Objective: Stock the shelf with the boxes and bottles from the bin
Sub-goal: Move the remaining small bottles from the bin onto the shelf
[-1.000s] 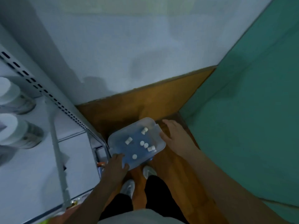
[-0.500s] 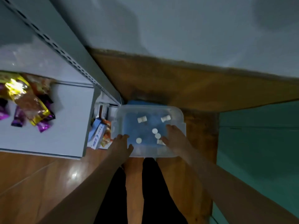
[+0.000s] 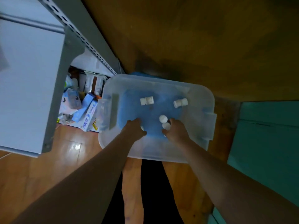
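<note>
A clear plastic bin (image 3: pixel 208 102) with a blue bottom stands on the floor in front of me. Several small white bottles are in it: two lie at the back (image 3: pixel 146 100) (image 3: pixel 180 102) and one stands upright in the middle (image 3: pixel 163 118). My left hand (image 3: pixel 133 129) reaches into the bin with fingers curled over a white bottle (image 3: pixel 142 127), of which only a sliver shows. My right hand (image 3: pixel 175 131) curls round another white bottle (image 3: pixel 166 126) between thumb and fingers. The grey shelf (image 3: pixel 29 78) is at the left.
Under the shelf board, the bottom level holds blue-and-white boxes (image 3: pixel 88 112) and packets close to the bin's left wall. A perforated grey upright (image 3: pixel 90 39) runs diagonally. Wooden floor (image 3: pixel 194 38) lies beyond, and a teal panel (image 3: pixel 267 143) bounds the right side. My legs are below the bin.
My view has tilted down and come closer to the bin. Both hands moved from the bin's near rim down inside it and closed over bottles.
</note>
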A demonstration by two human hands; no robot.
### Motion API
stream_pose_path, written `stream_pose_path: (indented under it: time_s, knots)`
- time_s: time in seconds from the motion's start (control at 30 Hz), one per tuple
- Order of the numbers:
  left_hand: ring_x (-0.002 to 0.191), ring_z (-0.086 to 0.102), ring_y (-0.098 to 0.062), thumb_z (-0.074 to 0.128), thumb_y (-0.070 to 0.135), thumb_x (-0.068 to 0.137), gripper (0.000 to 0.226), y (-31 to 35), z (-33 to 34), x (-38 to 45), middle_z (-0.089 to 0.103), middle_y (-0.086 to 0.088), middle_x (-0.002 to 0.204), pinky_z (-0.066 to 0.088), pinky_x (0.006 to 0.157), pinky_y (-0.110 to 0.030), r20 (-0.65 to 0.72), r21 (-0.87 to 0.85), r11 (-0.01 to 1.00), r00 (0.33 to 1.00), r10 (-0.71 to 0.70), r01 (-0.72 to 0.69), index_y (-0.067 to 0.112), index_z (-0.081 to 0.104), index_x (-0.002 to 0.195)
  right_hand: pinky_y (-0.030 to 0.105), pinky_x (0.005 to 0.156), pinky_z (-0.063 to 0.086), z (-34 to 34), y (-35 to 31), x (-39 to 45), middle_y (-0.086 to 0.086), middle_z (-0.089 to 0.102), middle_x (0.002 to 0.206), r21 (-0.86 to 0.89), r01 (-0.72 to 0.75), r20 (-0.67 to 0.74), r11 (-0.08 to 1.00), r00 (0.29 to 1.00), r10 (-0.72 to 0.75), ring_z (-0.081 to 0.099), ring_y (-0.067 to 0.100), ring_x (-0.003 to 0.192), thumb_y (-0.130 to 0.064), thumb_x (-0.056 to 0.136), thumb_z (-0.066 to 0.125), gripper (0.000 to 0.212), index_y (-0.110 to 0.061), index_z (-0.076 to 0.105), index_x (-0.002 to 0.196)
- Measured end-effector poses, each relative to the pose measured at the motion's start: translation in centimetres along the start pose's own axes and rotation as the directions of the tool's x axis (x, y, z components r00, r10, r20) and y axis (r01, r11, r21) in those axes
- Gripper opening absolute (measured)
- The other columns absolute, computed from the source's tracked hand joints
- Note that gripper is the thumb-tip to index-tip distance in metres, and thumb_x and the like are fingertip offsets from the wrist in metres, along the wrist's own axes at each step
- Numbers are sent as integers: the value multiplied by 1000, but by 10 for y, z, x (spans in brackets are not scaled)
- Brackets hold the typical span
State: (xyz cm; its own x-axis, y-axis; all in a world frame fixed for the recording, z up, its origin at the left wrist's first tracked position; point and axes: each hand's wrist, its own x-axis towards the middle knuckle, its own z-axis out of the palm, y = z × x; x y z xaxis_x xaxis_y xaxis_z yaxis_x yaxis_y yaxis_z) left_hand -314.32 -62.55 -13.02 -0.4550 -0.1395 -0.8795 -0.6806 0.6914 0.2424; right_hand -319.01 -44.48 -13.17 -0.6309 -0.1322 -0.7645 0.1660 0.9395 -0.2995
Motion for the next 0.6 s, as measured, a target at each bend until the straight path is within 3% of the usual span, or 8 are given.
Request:
stream_pose_path:
  time_s: [0.2, 0.37, 0.5, 0.6]
  knots:
    - [121, 54, -29, 65, 10, 85, 35, 10, 2, 6, 56, -13, 130, 45, 103, -34, -107, 31, 998, 993, 58, -55, 11, 64, 120, 27, 90, 37, -5, 5, 2, 16, 65, 121, -21, -3, -39, 1000, 999, 2, 58, 32, 116, -18, 87, 66, 35, -2, 60, 118]
    - [104, 62, -30, 69, 5, 78, 31, 13, -19, -33, 59, -12, 114, 51, 91, -34, -187, -91, 990, 979, 87, -106, 19, 70, 106, 21, 83, 37, -40, -6, -36, 11, 66, 120, 92, -7, -60, 996, 998, 12, 60, 27, 113, -15, 86, 70, 30, -5, 61, 113]
    - [100, 63, -27, 72, 12, 78, 30, 20, -52, -92, 64, -10, 108, 44, 83, -24, -283, -139, 966, 944, 172, -218, 22, 70, 105, 5, 72, 33, -89, -30, -86, 10, 67, 118, 222, 95, -134, 970, 989, -66, 60, 20, 105, -6, 90, 64, 30, -8, 62, 119]
    - [97, 65, -23, 74, 14, 79, 29, 30, -84, -149, 67, -7, 107, 36, 72, -14, -365, -192, 939, 909, 200, -284, 21, 70, 107, 10, 81, 34, -128, -55, -131, 8, 66, 121, 277, 191, -215, 942, 968, -133, 60, 22, 112, -8, 93, 63, 34, -11, 61, 126]
